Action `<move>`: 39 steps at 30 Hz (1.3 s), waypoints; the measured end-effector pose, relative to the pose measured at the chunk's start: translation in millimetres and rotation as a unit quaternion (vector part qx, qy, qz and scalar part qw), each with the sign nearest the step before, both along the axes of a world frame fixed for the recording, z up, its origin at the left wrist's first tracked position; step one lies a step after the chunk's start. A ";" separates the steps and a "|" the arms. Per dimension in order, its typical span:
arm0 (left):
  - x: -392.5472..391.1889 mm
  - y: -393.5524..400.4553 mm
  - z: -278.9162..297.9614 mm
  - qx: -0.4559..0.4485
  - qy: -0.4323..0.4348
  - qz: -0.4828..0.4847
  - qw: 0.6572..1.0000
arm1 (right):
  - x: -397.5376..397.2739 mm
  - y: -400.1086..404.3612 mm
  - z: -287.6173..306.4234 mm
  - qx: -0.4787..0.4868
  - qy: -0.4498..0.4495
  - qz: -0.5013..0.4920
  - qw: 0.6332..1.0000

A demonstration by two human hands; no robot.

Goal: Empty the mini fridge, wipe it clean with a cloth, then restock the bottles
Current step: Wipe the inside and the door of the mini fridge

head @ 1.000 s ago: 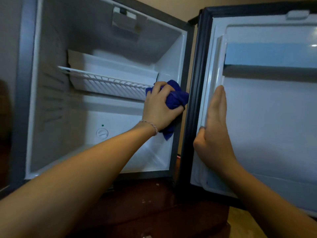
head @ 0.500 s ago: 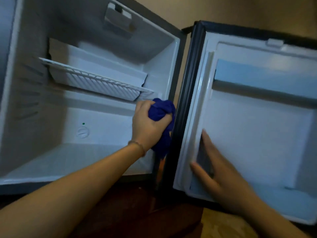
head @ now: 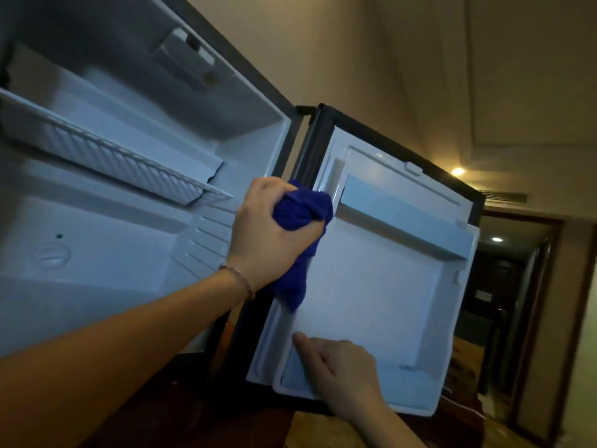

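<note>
The mini fridge (head: 113, 270) stands open with nothing inside except a white wire shelf (head: 113, 156). Its door (head: 387, 286) is swung out to the right, with the white inner liner facing me. My left hand (head: 265, 231) grips a bunched blue cloth (head: 300, 211) and holds it against the hinge-side edge of the door liner, just below the upper door rail (head: 403, 218). My right hand (head: 342, 373) is on the lower door bin (head: 403, 396). Its index finger lies straight up the liner and its other fingers curl over the bin's rim. No bottles are in view.
A thermostat dial (head: 51, 253) sits on the fridge's back wall. The fridge stands on a dark wooden cabinet (head: 193, 415). Behind the door, at the right, a dim corridor (head: 504, 302) runs off under ceiling lights.
My left hand has carried the cloth from the fridge's right inner wall across to the door liner. My right hand has slid down the door to the lower bin. The view has tilted upward.
</note>
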State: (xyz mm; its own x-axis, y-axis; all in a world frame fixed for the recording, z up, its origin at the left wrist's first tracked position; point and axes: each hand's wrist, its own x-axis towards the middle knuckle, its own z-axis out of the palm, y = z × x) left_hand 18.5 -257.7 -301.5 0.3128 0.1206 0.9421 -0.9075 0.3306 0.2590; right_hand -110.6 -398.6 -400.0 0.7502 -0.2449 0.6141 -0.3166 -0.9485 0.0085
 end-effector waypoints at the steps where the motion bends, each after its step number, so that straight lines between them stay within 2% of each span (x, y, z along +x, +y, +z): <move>1: -3.9 -1.2 7.0 0.003 -0.004 0.019 1.000 | 0.8 -1.1 1.4 0.002 0.007 0.000 1.000; 5: -14.9 -8.4 25.8 0.015 -0.010 0.078 0.997 | 3.7 -4.6 8.2 -0.043 0.033 0.002 0.999; 8: -22.3 -13.2 39.3 0.034 -0.026 0.123 0.992 | 6.0 -10.8 5.6 -0.067 0.020 0.018 0.997; 14: -25.4 -24.2 62.0 0.025 -0.067 0.175 0.982 | 12.3 -34.6 3.7 -0.117 0.011 0.086 0.989; 19: -28.0 -28.9 99.9 0.024 -0.071 0.192 0.979 | 8.6 -72.1 13.4 -0.072 0.061 0.103 0.990; 25: -30.4 -42.6 140.8 0.038 -0.063 0.254 0.964 | 13.2 -88.1 0.4 -0.096 0.014 0.086 0.992; 28: -25.8 -49.5 133.1 0.026 -0.074 0.284 0.956 | 16.7 -95.4 -0.5 -0.078 -0.003 0.108 0.991; 35: -29.2 -57.4 93.7 0.034 -0.078 0.307 0.948 | 36.4 -114.0 -10.9 -0.103 -0.065 0.139 0.983; 39: -33.5 -55.2 46.8 0.063 -0.076 0.295 0.950 | 38.5 -115.9 -12.7 -0.066 -0.076 0.151 0.983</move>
